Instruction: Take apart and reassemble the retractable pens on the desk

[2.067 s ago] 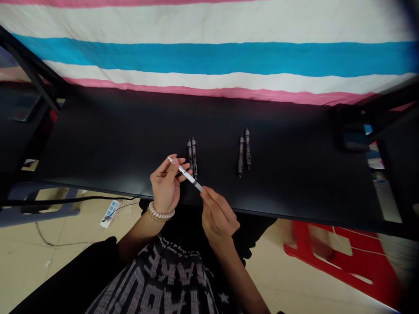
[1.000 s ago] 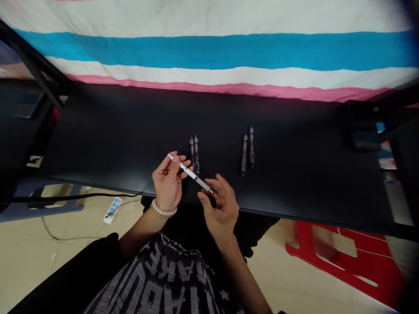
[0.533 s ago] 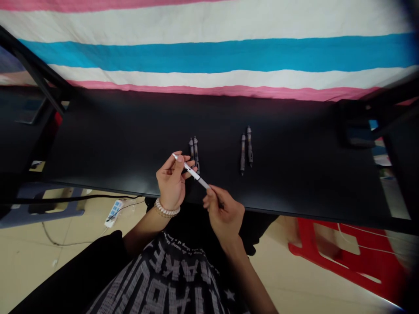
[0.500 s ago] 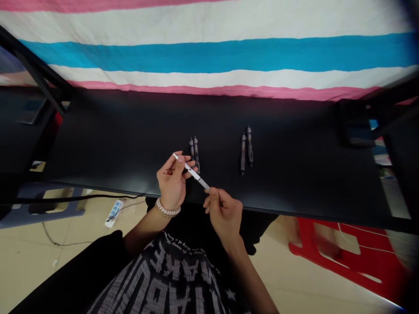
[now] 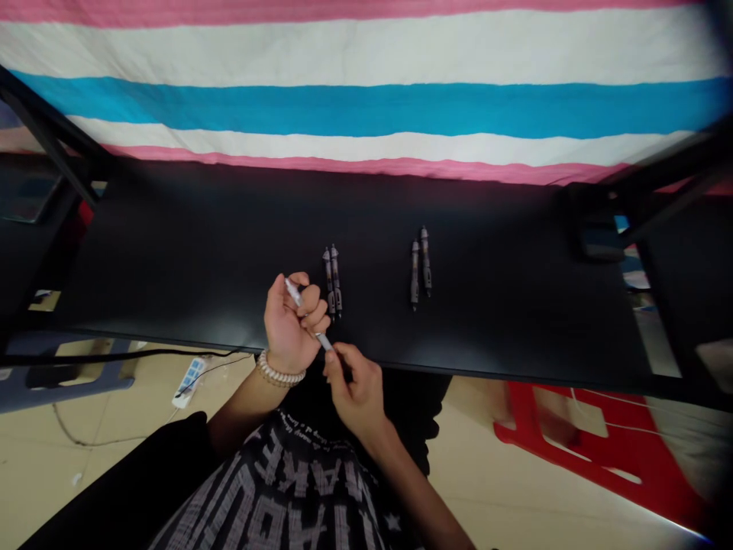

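Note:
A white and grey pen [image 5: 294,292] slants between my hands above the front edge of the black table. My left hand [image 5: 293,325], palm up with a coiled band at the wrist, has its fingers curled round the upper part. The thumb and fingers of my right hand [image 5: 356,386] pinch the lower, grey end. Just beyond my left fingertips lie two dark pens side by side, a left one [image 5: 328,279] and a right one [image 5: 336,279]. Farther right lies another pair, a nearer pen [image 5: 414,275] and a slightly farther one [image 5: 426,260].
A striped cloth [image 5: 366,111] hangs along the back of the black table [image 5: 515,283]. Black metal frame bars stand at both sides. Below are a red stool [image 5: 601,443] at right, a blue-grey stool [image 5: 126,370] and a power strip [image 5: 190,382] at left.
My left fingers have curled over from a looser hold and now wrap the pen. Both hands have moved left and slightly down in the view, the right hand more so.

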Demonstrator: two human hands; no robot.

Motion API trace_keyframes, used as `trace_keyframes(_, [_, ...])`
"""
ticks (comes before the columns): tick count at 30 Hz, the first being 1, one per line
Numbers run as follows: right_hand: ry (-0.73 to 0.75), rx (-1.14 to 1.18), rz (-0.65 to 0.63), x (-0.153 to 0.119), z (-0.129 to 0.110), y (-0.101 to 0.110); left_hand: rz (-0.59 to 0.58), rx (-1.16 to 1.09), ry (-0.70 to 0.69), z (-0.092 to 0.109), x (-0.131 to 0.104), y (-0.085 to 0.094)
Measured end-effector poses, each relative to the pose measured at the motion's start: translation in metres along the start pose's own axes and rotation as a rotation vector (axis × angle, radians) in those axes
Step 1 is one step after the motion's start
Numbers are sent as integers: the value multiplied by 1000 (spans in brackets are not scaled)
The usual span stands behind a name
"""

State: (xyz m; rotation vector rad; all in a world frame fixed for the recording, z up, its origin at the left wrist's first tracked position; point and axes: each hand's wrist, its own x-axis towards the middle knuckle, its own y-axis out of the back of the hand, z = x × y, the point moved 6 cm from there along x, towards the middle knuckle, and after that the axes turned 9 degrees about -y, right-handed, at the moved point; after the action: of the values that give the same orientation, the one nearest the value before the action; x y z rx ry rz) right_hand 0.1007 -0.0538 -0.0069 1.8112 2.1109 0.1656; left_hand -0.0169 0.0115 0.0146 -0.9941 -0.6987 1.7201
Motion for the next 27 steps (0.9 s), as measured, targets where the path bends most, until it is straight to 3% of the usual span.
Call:
trace_keyframes(9, [264, -140, 22, 1, -12, 6, -117, 69, 34, 8, 0, -3])
trace_keyframes(13, [206, -114, 84, 3, -8, 13, -180, 219, 48, -4, 5, -3])
trace_keyframes(15, [108, -130, 216, 10, -1, 28, -217, 418, -31, -5, 10, 1])
trace_keyframes(18, [-11, -302, 450, 23, 10, 59, -220, 800, -310, 8, 15, 11])
trace_keyframes(23, [-118, -623, 563, 44, 27, 95, -341, 1231, -534, 18, 11, 21])
trace_keyframes(27, [-65, -587, 653, 43, 20, 94, -435, 1471, -651, 13, 3, 18])
